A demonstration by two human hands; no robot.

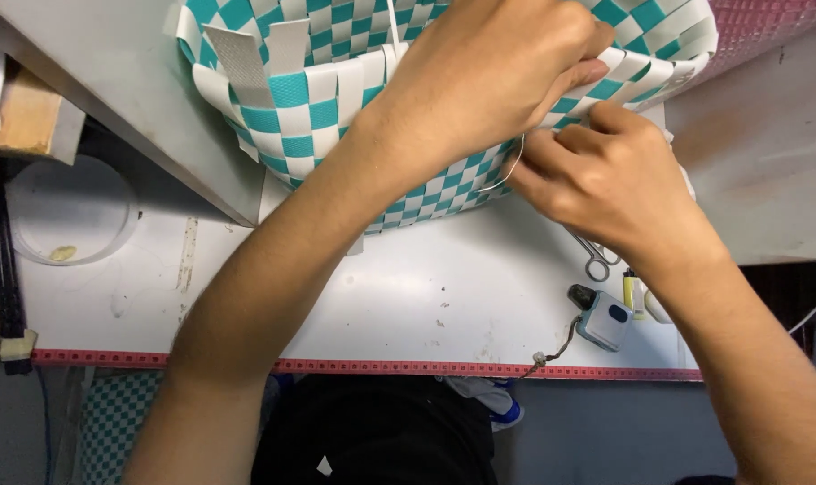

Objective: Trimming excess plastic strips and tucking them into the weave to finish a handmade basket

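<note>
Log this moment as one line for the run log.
left hand: gripping woven basket rim | right hand: pinching white cord at rim | white table: scissors, lighter

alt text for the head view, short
Two bare hands, left hand and right hand, work the rim of a teal-and-white woven basket on a white table. Scissors, a yellow lighter and a small grey device lie nearby.

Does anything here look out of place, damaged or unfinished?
Yes. On the basket, several white strips stick up loose above the rim at the left, not tucked in. The left hand and right hand grip the rim further right. Nothing looks spilled or broken.
</note>
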